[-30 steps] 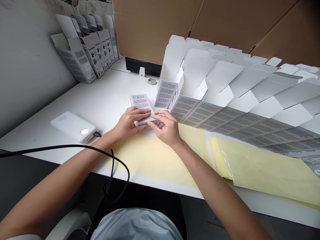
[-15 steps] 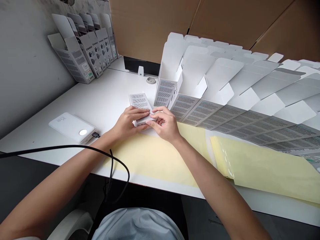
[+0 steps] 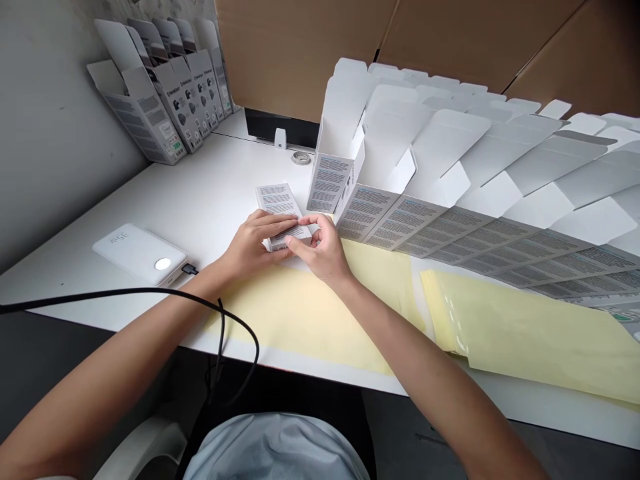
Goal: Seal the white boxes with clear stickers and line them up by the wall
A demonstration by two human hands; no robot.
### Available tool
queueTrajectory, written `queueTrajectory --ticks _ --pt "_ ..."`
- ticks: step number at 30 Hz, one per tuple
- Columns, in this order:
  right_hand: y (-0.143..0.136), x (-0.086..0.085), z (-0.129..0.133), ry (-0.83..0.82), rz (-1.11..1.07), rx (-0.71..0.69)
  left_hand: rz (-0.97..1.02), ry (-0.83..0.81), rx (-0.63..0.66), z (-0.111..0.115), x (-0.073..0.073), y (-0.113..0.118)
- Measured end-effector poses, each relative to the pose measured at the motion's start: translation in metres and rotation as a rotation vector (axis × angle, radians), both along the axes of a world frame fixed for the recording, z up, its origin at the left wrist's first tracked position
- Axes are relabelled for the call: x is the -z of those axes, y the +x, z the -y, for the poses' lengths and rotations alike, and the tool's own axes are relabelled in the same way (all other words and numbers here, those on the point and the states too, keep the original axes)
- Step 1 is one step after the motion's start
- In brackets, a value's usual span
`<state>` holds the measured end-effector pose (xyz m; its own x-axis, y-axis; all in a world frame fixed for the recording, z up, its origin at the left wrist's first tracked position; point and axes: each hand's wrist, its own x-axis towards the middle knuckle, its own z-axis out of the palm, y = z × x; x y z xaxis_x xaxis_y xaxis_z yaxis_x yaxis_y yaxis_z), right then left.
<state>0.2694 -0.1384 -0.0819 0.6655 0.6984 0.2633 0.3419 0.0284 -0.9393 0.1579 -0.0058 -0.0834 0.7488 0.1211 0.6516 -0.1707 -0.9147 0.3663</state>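
Observation:
A small printed carton (image 3: 278, 198) lies flat on the white table, its text panel facing up. My left hand (image 3: 251, 243) holds it from the left, fingers across the top and thumb along the near end. My right hand (image 3: 326, 252) grips the near right corner, thumb by the near end and bent fingers along the right side. Part of the carton is hidden under my fingers. Under my wrists is a pale yellow sheet (image 3: 300, 313) on the table.
Open upright cartons (image 3: 370, 207) stand in rows at the right, and more cartons (image 3: 165, 113) lean by the left wall. A white power bank (image 3: 140, 253) with a black cable (image 3: 125, 291) lies left. Yellow envelopes (image 3: 540, 333) lie right; a tape roll (image 3: 301, 158) sits behind.
My right thumb and fingers have spread and shifted slightly at the carton's near corner, showing more of its end. My left hand stays on the carton. The view has shifted slightly.

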Motion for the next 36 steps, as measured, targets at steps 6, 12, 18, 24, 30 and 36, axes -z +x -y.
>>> queueTrajectory --ticks 6,12,18,24,30,36 --pt "-0.005 -0.002 -0.003 -0.021 -0.095 0.050 0.012 0.001 0.000 0.001 0.001 0.000" --pt "-0.004 -0.004 -0.005 -0.022 -0.312 0.068 -0.029 -0.014 -0.007 -0.001 0.001 -0.001" --pt "-0.007 -0.003 -0.005 0.025 -0.291 0.083 -0.036 -0.030 -0.024 -0.003 0.003 -0.001" --pt "-0.016 0.000 -0.007 0.006 -0.020 0.168 -0.032 -0.056 -0.044 -0.003 0.004 -0.002" --pt "-0.021 -0.002 -0.007 -0.020 0.076 0.202 -0.057 -0.091 -0.047 -0.003 0.004 -0.002" --pt "-0.011 -0.001 -0.005 -0.019 0.048 0.136 -0.068 -0.117 -0.037 -0.004 0.005 -0.002"
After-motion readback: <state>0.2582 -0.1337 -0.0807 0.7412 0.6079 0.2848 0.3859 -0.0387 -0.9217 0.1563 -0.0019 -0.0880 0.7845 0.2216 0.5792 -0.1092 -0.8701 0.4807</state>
